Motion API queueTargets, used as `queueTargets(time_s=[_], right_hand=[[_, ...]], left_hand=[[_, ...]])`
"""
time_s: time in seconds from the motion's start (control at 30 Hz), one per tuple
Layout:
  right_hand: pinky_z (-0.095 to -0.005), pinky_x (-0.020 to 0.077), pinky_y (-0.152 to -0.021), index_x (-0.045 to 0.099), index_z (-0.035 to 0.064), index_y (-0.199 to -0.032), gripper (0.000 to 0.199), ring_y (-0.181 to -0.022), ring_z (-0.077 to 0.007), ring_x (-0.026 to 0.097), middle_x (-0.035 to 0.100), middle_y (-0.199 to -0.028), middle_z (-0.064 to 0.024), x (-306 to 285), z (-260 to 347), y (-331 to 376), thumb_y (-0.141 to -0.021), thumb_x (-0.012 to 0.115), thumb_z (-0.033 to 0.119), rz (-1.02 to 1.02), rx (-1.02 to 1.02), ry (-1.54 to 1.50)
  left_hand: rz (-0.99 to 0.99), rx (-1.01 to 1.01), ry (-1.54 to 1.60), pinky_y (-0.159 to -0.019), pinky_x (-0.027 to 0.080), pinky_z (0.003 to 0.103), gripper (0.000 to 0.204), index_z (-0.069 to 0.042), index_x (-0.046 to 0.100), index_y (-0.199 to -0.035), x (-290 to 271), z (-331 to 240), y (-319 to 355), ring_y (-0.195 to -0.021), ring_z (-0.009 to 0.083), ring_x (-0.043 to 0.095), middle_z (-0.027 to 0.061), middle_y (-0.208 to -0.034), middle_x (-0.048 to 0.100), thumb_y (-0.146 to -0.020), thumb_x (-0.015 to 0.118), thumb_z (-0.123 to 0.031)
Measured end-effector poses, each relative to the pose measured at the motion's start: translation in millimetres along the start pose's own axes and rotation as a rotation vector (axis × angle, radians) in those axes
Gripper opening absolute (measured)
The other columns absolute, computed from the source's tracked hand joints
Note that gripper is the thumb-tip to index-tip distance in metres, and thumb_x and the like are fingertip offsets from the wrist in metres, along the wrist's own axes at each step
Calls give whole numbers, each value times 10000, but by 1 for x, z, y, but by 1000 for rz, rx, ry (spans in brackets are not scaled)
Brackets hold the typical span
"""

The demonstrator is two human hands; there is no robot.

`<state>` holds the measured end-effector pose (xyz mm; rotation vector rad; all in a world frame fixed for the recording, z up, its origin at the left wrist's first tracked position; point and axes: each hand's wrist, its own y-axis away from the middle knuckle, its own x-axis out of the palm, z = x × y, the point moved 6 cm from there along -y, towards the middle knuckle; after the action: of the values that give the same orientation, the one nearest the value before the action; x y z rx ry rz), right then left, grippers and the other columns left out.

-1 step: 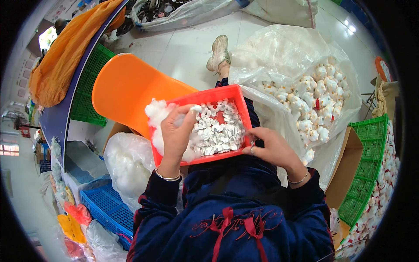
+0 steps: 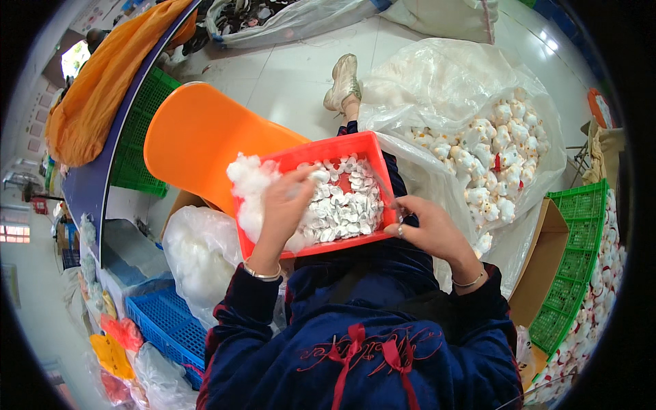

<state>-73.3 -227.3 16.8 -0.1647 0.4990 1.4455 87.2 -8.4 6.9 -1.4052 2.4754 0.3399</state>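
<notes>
A red tray (image 2: 335, 145) rests on my lap, tilted. Small white padded pieces (image 2: 345, 212) lie heaped in it, with fluffy white stuffing (image 2: 249, 181) piled at its left end. Over the tray's left half is my left hand (image 2: 281, 205), its fingers smeared by motion. A small white piece (image 2: 320, 175) shows by its fingertips; I cannot tell if they hold it. My right hand (image 2: 427, 225) is at the tray's right edge, thumb and fingers closed on a thin, greyish, rod-like thing (image 2: 387, 191), blurred, that points into the tray.
An orange chair (image 2: 198, 143) stands just beyond the tray on the left. A clear bag of stuffing (image 2: 198, 253) and a blue crate (image 2: 164, 321) are at my left. To the right lie an open plastic bag (image 2: 437, 75) of white plush pieces (image 2: 502, 150) and a green crate (image 2: 567, 266).
My left hand, which pinched a small white piece, has shifted slightly and its fingers are now blurred. My right hand has risen a little, and the thin thing in it now shows.
</notes>
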Motion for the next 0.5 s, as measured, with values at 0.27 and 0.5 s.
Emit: queueTargets(time_s=[0.27, 0.5], right_hand=[[-333, 500, -721, 683, -22, -1085, 354, -748, -184, 611, 681, -836, -119, -17, -16, 1, -860, 785, 231, 35, 41, -55], [-319, 515, -710, 683, -27, -1071, 326, -761, -114, 613, 690, -822, -106, -10, -22, -20, -904, 748, 245, 118, -10, -115]], left_hand=[[76, 125, 9, -1179, 328, 409, 637, 15, 432, -1495, -27, 12, 13, -1439, 332, 425, 257, -1535, 436, -961, 642, -261], [-71, 10, -478, -1000, 473, 360, 440, 8, 619, -1293, -67, 19, 49, -1175, 267, 610, 197, -1263, 642, -928, 707, -222]])
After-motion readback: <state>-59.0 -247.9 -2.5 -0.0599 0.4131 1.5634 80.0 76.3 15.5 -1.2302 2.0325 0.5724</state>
